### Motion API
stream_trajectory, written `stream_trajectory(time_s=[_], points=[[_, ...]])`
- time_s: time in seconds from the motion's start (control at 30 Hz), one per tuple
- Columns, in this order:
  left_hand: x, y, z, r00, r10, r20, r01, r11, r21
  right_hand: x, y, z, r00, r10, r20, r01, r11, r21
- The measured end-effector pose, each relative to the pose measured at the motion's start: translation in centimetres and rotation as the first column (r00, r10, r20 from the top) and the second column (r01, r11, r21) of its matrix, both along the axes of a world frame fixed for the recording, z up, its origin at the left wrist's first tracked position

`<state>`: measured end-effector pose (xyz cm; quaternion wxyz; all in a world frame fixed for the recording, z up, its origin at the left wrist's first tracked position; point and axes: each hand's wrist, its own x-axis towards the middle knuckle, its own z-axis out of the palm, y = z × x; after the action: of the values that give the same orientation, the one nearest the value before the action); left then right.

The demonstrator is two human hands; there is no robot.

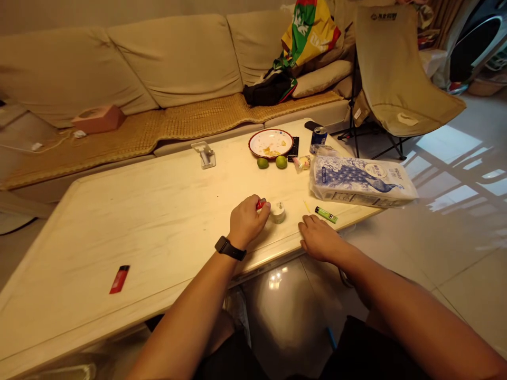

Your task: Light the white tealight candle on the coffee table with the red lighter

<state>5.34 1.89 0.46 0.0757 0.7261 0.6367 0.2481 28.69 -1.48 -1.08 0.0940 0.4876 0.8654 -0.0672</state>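
My left hand [249, 219], with a black watch at its wrist, is closed around a red lighter [261, 203], most of which my fingers hide. Just right of the lighter stands a small round white candle [278, 213] with a dark wick; I cannot make out a flame. My right hand [319, 237] rests on the table's near edge, fingers laid on the top and holding nothing visible. Close to its fingertips are a thin yellow stick [307, 207] and a green lighter [326, 215]. Another red lighter [119, 279] with a black end lies at the lower left.
On the pale table [158, 221] are a tissue pack [360, 179], a plate with scraps [271, 143], two green fruits [281, 162], a blue can [318, 137] and a white stand [204, 155]. A sofa [178, 60] and a folding chair [392, 74] stand behind.
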Motion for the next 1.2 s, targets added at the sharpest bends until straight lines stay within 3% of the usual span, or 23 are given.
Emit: stream_trajectory(time_s=[0.67, 1.2], points=[[1.8, 0.3, -0.2, 0.973, -0.06, -0.221, 0.063, 0.998, 0.006, 0.1, 0.0, 0.3, 1.0, 0.008, -0.006, -0.008, 1.0, 0.016], [1.9, 0.2, 0.1, 0.972, -0.077, -0.221, 0.078, 0.997, -0.002, 0.1, 0.0, 0.3, 1.0, 0.005, 0.0, -0.005, 1.0, -0.008]])
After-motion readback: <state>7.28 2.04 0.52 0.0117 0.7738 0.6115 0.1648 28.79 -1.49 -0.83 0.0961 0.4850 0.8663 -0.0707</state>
